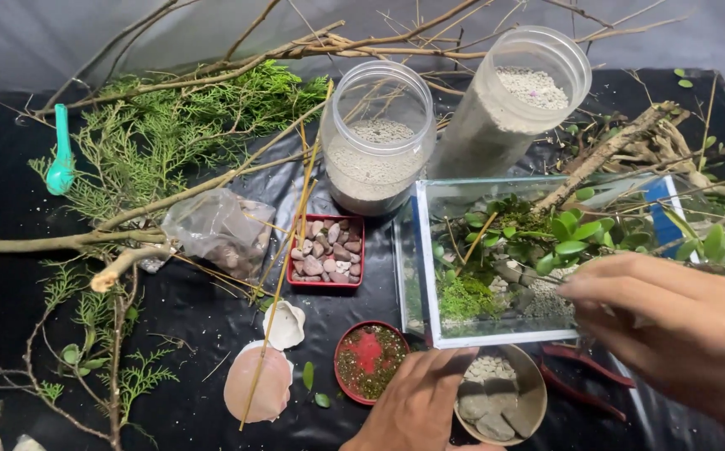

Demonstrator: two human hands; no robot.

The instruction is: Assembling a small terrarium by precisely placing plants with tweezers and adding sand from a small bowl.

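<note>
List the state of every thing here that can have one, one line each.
Left jar: upright, lid off, part full of sand.
Right jar: tilted, lid off, sand inside.
Glass tank: open-topped, planted.
Red tray: full of pebbles.
Round dish: filled.
Left hand: at bowl.
Right hand: over tank.

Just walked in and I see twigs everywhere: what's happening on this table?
A person is working on a small glass tank holding moss, leafy plants and a branch. The right hand reaches over the tank's rim; the left hand rests by a bowl of grey stones. Nearby sit a red tray of pebbles and two jars of sand.
</note>
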